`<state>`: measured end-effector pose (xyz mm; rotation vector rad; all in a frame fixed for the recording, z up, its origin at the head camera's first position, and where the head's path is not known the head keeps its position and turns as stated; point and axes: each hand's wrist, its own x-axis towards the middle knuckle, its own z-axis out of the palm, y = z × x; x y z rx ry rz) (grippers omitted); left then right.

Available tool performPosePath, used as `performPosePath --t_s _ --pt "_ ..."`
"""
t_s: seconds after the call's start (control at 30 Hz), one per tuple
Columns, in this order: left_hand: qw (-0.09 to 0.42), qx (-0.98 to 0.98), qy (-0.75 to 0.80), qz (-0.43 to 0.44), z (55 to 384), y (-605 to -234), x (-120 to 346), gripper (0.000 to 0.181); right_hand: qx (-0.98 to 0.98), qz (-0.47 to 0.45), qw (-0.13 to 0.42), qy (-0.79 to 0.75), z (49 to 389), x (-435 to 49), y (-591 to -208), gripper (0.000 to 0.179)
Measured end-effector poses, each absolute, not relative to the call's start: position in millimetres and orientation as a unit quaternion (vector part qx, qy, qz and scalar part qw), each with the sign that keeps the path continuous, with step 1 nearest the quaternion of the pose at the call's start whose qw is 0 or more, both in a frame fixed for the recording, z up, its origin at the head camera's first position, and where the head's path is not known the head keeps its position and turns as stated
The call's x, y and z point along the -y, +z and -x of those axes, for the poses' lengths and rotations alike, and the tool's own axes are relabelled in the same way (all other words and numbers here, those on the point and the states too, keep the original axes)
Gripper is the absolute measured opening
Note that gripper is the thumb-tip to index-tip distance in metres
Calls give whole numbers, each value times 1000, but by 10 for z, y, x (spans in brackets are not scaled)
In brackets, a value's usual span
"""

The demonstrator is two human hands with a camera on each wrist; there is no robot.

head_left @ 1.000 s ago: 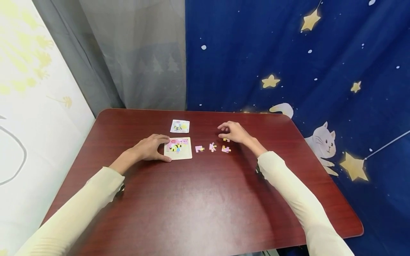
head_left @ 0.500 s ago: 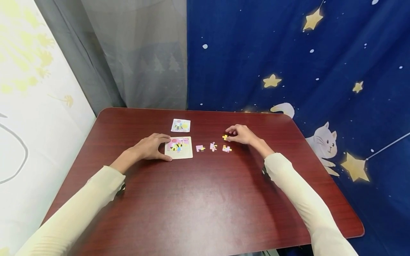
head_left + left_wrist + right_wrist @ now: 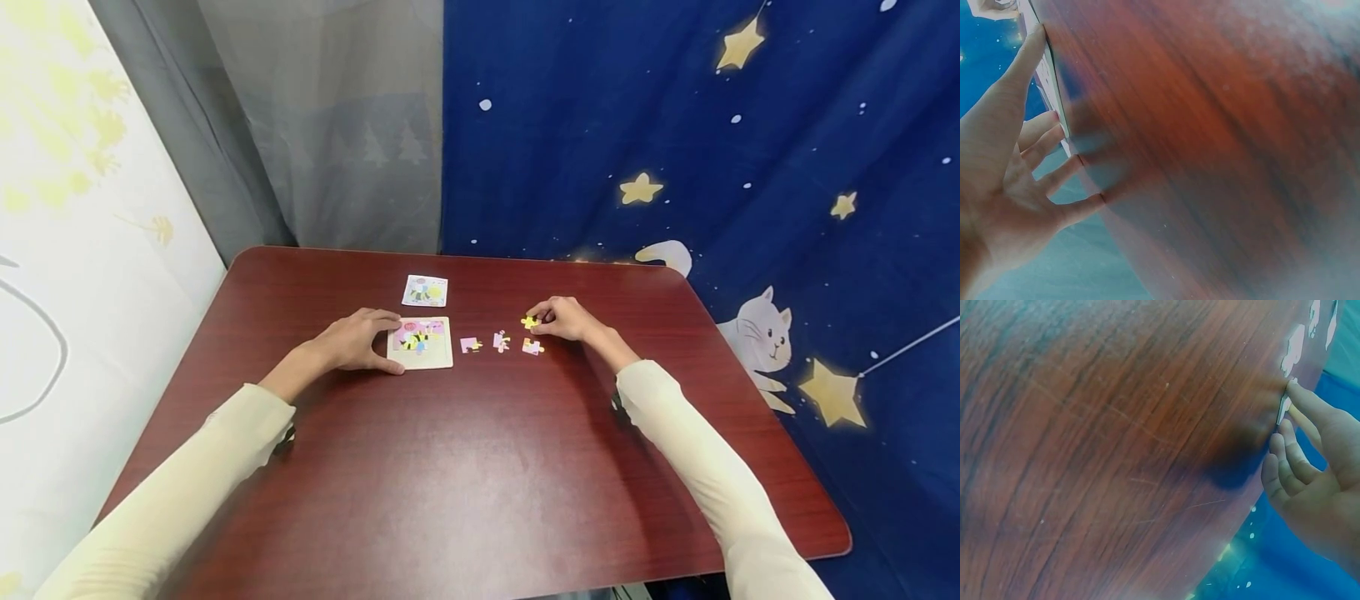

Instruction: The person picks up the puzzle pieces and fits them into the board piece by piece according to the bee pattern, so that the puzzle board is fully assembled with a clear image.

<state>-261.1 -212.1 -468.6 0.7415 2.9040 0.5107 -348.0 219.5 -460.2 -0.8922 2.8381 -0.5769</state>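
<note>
In the head view, a square puzzle tray (image 3: 442, 360) with a pale wooden rim lies on the table, its pink bee picture partly filled in. My left hand (image 3: 358, 340) spans the tray's left side, thumb at the near edge and forefinger at the far corner; the other fingertips rest on the tabletop in the left wrist view. My right hand (image 3: 567, 320) pinches a yellow puzzle piece (image 3: 528, 322) at table height. Close by lie a pink piece (image 3: 470, 345), a pink-and-white piece (image 3: 501, 341) and a pink-and-orange piece (image 3: 532, 346).
A square picture card (image 3: 425, 291) with a bee lies behind the tray. The dark red table (image 3: 450, 483) runs back to grey and blue curtains (image 3: 570, 167), with a white one at left. In the right wrist view, loose pieces (image 3: 1294, 349) show edge-on beyond the thumb.
My right hand moved slightly right and toward the yellow piece, and its fingers closed on it. The left hand stayed at the tray. The head view shifted slightly.
</note>
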Motion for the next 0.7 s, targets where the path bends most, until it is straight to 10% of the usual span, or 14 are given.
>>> performPosePath --t_s 0.7 --pt "53 -954 166 -244 2615 -4683 2133 97 -928 292 47 -225 3513 -1673 -4598 34"
